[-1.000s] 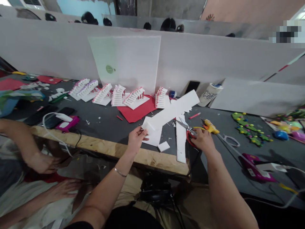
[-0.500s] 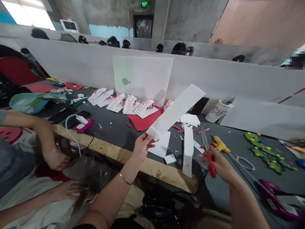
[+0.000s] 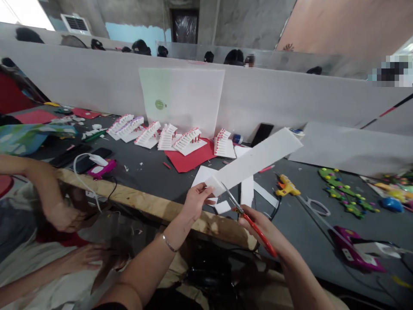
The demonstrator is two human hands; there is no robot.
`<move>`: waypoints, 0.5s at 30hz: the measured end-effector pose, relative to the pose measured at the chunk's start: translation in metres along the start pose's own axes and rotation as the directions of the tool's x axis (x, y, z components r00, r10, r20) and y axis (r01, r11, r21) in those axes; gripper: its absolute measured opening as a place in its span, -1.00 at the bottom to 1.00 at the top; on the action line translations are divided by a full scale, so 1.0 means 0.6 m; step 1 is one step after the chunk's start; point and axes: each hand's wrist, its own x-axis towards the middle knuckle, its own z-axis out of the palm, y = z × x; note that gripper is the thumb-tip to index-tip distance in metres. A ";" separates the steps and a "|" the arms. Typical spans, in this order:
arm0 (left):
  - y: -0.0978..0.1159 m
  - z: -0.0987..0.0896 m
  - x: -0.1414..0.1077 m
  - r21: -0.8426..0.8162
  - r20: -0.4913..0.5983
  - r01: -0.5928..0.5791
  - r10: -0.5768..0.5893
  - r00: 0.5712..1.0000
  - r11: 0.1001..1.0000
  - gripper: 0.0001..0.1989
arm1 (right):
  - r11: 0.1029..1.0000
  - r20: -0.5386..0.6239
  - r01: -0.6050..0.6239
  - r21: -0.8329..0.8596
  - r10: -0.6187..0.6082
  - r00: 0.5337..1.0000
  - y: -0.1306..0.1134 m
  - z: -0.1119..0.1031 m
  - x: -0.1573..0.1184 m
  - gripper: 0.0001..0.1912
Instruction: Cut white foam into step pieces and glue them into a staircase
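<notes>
The left hand point(image 3: 195, 201) grips the near end of a long white foam strip point(image 3: 258, 160), which angles toward 2 o'clock. The right hand point(image 3: 258, 228) grasps red-handled scissors point(image 3: 258, 236), tips just beside the strip's end. A yellow hot glue gun point(image 3: 286, 186) lies at 1 o'clock; white stair models point(image 3: 148, 133) stand at 11 o'clock, some on red card point(image 3: 189, 160).

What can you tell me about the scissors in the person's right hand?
The scissors have slim metal blades and a long red plastic grip. They are tilted, with the blades pointing up and to the left, and the blades look almost closed. The tip is very near the end of a white foam board strip, but I cannot tell if it touches. The right hand holds them, with its fingers around the grip.
</notes>
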 end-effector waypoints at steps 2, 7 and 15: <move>-0.006 0.003 -0.001 0.007 -0.003 0.012 -0.012 1.000 1.000 -0.48 | 1.000 -0.016 -0.004 -0.020 0.004 1.000 0.001 0.001 0.001 -0.30; -0.014 0.006 -0.002 -0.001 -0.032 0.019 -0.019 0.999 1.000 -0.50 | 1.000 0.022 0.011 -0.025 -0.010 1.000 0.006 0.000 -0.006 -0.39; -0.011 0.009 -0.007 0.012 -0.012 0.019 -0.019 1.000 1.000 -0.47 | 0.999 0.053 0.042 0.018 -0.043 0.998 0.006 0.005 -0.015 -0.52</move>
